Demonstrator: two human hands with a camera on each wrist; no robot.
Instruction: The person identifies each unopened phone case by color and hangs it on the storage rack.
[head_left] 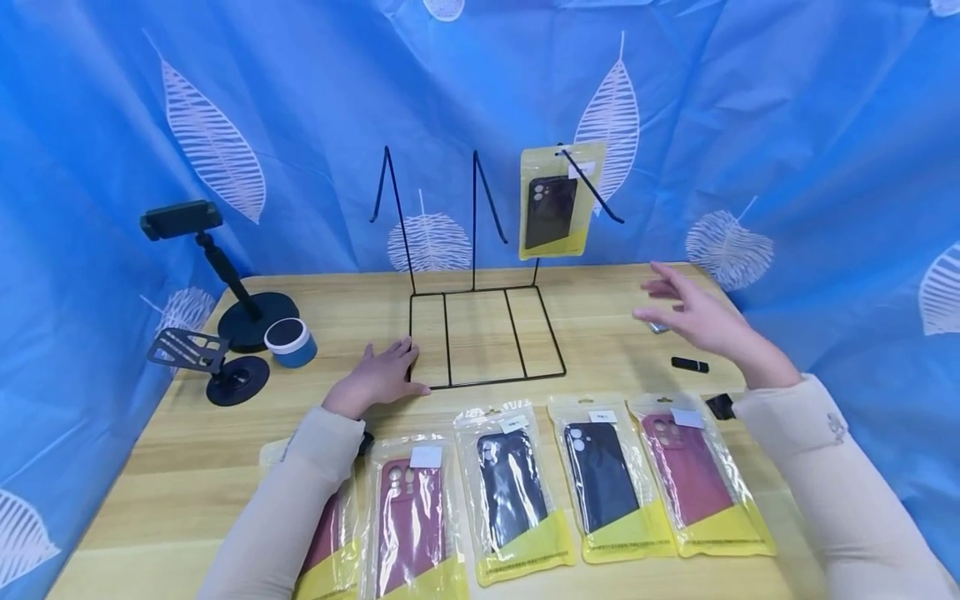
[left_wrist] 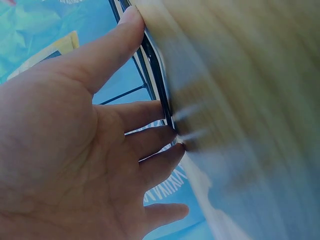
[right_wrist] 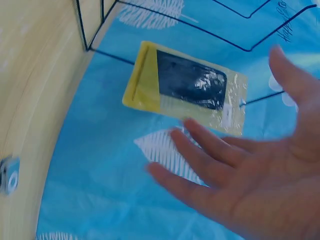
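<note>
Fingers of the left hand (head_left: pixel 378 379) lie straight on the worktop (head_left: pixel 187 433), touching the front left corner of the wire rack (head_left: pixel 480 333). Right of the rack, the right hand (head_left: pixel 697 321) hovers above the worktop, released, fingers spread, holding nothing. One bagged phone case (head_left: pixel 553 204) hangs on the rack's right hook. Five more bagged cases (head_left: pixel 600 475) lie in a row in front of the rack.
</note>
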